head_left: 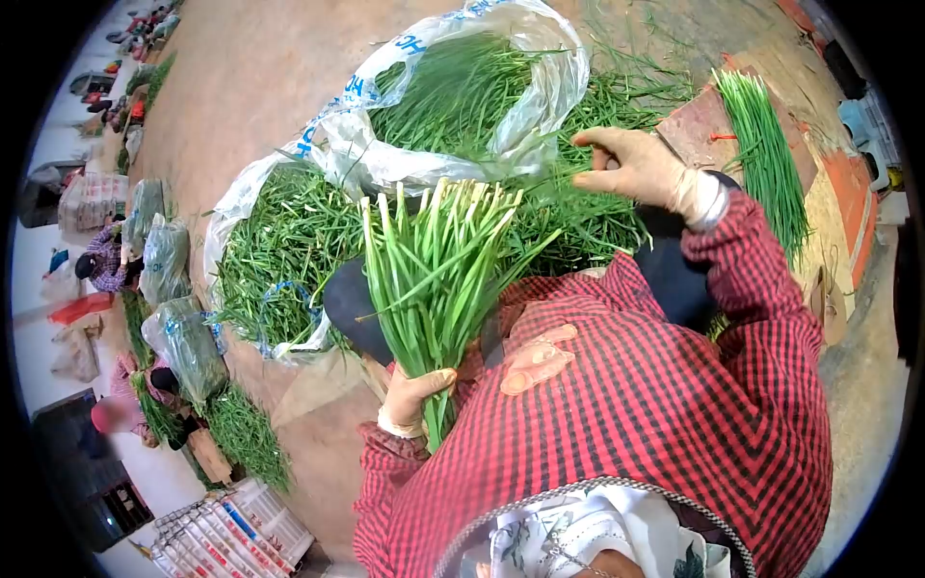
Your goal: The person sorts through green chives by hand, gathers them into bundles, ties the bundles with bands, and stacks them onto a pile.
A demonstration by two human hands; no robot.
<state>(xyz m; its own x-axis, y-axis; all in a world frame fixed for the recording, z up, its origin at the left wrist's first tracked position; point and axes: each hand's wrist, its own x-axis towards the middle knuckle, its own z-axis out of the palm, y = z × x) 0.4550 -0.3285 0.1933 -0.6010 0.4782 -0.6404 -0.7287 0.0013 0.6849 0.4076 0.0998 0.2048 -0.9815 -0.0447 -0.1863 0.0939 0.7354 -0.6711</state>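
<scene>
My left hand (pixel 416 397), in a thin pale glove, is wrapped round the lower part of a bunch of garlic chives (pixel 438 279). The bunch stands nearly upright in front of me, its pale cut ends uppermost and a few blades bending out sideways. My right hand (pixel 641 171), gloved too, is raised to the right of the bunch. Its thumb and fingers are curved but apart, and I see nothing held between them. Loose green blades (pixel 588 226) lie below and beyond that hand, slightly blurred near the fingertips.
A clear plastic bag (pixel 361 125) full of chive leaves lies open ahead. More loose leaves (pixel 279 222) are heaped at left. A neat chive bundle (pixel 766 154) rests on a board at right, beside a red tie (pixel 723 137). Other people (pixel 111 260) work among bagged greens and crates (pixel 231 530) at far left.
</scene>
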